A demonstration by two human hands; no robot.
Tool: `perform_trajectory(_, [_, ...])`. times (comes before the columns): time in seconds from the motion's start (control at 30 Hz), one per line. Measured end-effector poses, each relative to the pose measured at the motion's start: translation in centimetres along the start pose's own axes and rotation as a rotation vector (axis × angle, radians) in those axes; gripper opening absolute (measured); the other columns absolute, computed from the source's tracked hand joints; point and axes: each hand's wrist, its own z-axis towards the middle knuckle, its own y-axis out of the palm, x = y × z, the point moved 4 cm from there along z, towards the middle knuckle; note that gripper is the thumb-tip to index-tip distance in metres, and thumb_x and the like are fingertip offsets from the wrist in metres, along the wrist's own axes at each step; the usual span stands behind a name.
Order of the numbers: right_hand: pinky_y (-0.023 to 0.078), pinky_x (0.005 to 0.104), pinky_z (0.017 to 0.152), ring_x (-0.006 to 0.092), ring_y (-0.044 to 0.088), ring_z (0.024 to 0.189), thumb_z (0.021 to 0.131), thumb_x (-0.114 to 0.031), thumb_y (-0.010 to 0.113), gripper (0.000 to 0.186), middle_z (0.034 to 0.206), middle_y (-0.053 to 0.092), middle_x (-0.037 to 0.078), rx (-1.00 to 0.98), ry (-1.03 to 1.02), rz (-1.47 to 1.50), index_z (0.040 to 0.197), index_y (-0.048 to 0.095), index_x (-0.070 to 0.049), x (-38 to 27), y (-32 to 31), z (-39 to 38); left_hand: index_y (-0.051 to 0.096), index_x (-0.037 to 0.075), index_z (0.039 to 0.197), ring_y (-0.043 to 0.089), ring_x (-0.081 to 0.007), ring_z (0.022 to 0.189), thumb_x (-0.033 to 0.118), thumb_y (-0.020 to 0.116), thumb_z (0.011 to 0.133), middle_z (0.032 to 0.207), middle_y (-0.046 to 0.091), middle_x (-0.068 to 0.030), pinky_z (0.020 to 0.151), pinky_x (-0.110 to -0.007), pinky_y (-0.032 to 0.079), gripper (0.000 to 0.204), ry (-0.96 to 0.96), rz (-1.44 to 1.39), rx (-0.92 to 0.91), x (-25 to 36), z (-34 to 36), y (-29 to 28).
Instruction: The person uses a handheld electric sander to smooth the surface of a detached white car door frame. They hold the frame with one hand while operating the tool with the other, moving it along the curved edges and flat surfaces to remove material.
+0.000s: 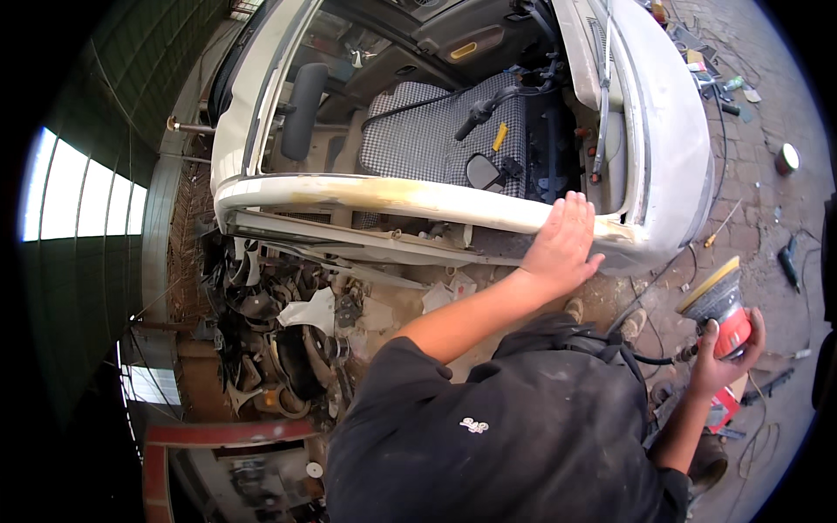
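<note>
My left hand (565,241) lies with fingers extended on the right part of a pale vehicle pillar (418,197) with yellowish filler patches. My right hand (731,344) grips a red power sander (715,307) with a yellow round pad, held out to the right of my body, away from the pillar. A dark hose (649,358) runs from the sander. Behind the pillar, inside the cab, are a checked seat (410,131), a loose mirror (482,172) and a small yellow object (500,136).
Dark and white body parts (305,314) lie piled at lower left. On the paved floor (758,218) at right are cables, a yellow-handled screwdriver (715,234), a dark tool (789,261) and a can (786,159). A red frame (227,431) stands at lower left.
</note>
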Motion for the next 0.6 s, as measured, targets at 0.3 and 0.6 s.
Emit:
perform_trajectory(0.3, [0.047, 0.0408, 0.106, 0.0302, 0.061, 0.117, 0.069, -0.012, 0.089, 0.061, 0.126, 0.06, 0.016, -0.591, -0.226, 0.146, 0.124, 0.065, -0.001, -12.4, 12.0, 7.2, 0.066, -0.003, 0.14, 0.051, -0.0362, 0.15, 0.042, 0.067, 0.098, 0.148, 0.065, -0.0224, 0.127, -0.052, 0.028, 0.062, -0.129, -0.012, 0.155, -8.9, -5.7, -9.5])
perform_trajectory(0.6, [0.052, 0.0383, 0.095, 0.0288, 0.063, 0.103, 0.069, -0.012, 0.09, 0.054, 0.113, 0.06, 0.013, -1.097, -0.377, 0.154, 0.115, 0.064, -0.003, -20.3, 24.9, 8.1, 0.066, 0.004, 0.076, 0.064, -0.0353, 0.07, 0.038, 0.068, 0.1, 0.075, 0.065, -0.0154, 0.064, -0.047, 0.046, 0.042, -0.509, 0.124, 0.447, -28.2, -7.9, -26.0])
